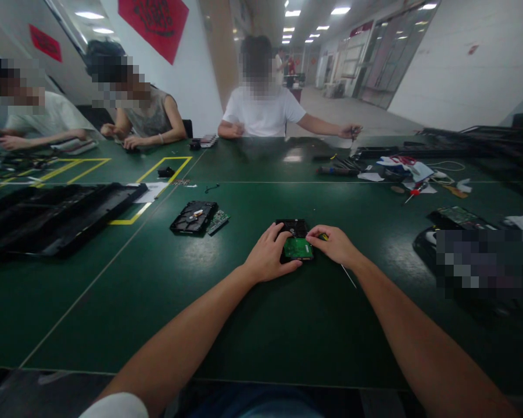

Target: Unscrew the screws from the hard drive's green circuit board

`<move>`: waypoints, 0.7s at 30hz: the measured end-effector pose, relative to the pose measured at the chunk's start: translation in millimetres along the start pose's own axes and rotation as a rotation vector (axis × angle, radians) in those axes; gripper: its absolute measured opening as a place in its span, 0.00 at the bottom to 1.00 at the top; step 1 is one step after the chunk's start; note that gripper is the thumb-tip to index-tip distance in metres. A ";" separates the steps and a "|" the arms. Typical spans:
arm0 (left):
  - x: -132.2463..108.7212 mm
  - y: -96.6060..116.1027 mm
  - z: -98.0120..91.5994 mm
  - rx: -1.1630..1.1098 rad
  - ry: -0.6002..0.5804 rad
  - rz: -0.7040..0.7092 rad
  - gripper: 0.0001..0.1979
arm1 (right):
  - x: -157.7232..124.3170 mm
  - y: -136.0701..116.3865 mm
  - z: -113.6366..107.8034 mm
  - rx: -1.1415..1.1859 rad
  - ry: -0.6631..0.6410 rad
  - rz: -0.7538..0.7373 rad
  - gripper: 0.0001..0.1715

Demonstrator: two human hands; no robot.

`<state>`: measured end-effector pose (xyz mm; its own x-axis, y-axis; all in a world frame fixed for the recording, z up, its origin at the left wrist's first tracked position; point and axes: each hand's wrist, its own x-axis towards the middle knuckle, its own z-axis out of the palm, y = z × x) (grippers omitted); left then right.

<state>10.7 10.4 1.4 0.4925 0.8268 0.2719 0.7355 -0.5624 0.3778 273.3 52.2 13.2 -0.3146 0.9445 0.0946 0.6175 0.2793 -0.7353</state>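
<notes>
Spread grip: the left hand (265, 255) holds a hard drive (293, 225) on the table (244, 325); the right hand (336, 244), fingertips pressed together at the green circuit board (298, 248), clasps a screwdriver (325, 237).

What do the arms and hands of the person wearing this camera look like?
Both are ordinary human arms, with no cables or markings that I can see. The left hand and right hand wear no gloves, and both wrists and forearms are bare. A white sleeve shows at the left elbow; no sleeve shows on the right arm.
</notes>
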 end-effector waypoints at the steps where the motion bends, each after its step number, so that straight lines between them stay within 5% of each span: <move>1: 0.1 -0.2 0.1 -0.006 0.000 -0.002 0.42 | 0.2 -0.4 0.3 0.001 0.000 0.000 0.12; 11: 0.6 0.3 -5.4 -0.106 -0.018 -0.040 0.49 | -1.3 -5.5 2.2 0.002 0.030 0.032 0.12; 17: 1.8 -4.5 -17.5 -0.264 0.020 -0.162 0.39 | -4.5 -13.6 0.2 -0.006 0.022 0.048 0.13; 21: 8.0 -2.2 -24.7 -0.188 -0.052 -0.097 0.42 | -5.9 -17.3 -0.4 0.016 0.030 0.068 0.12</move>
<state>1.6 17.9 24.6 0.4504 0.8741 0.1817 0.6835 -0.4685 0.5597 264.8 41.9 25.7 -0.2499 0.9662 0.0639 0.6254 0.2114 -0.7511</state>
